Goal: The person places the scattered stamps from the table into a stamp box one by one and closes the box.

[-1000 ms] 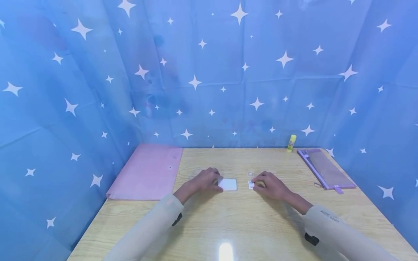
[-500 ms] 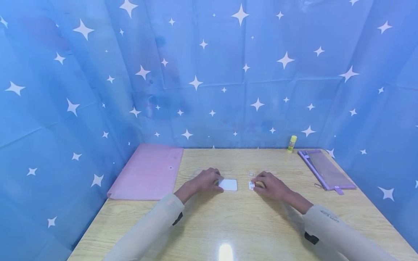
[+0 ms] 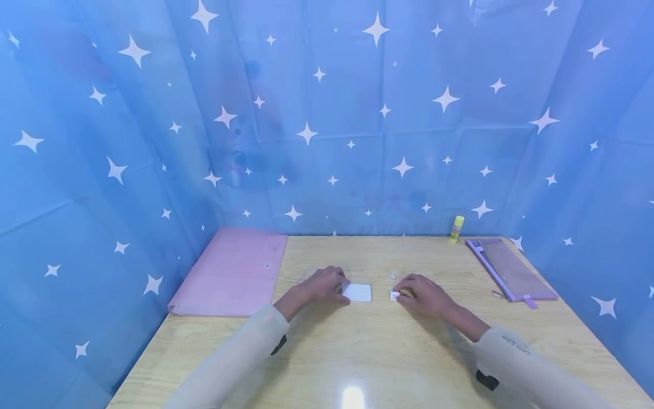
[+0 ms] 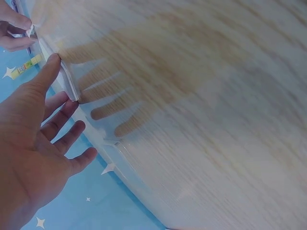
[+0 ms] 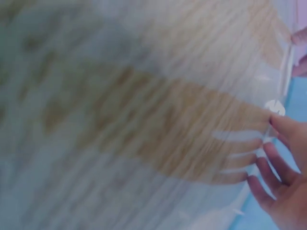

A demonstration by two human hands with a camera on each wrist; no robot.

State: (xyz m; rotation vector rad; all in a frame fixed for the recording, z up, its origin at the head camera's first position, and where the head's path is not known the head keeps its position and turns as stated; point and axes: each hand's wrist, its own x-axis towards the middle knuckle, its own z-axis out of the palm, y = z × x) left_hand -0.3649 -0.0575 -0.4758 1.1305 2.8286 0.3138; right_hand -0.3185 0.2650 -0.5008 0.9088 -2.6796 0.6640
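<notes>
In the head view my left hand (image 3: 322, 285) holds a flat white rectangle with rounded corners (image 3: 359, 293), like a card or thin stack of cards, by its left end. The left wrist view shows thumb and a finger on opposite edges of this white rectangle (image 4: 70, 81), the other fingers spread loosely. To its right, my right hand (image 3: 424, 294) pinches a small white piece with dark print (image 3: 394, 295) between thumb and fingertips. Its print is too small to read. Just behind that piece lies a small clear square with a round mark (image 3: 393, 276).
A pink translucent folder (image 3: 232, 272) lies at the table's left. On the right are a purple zip pouch (image 3: 513, 270) and, near the back edge, an upright yellow-green glue stick (image 3: 457, 229). A starred blue curtain (image 3: 352, 113) surrounds the wooden table (image 3: 327, 352).
The head view has shifted slightly. My right hand has moved a little nearer the front, and less of the small printed piece shows. The left hand and white rectangle stay put.
</notes>
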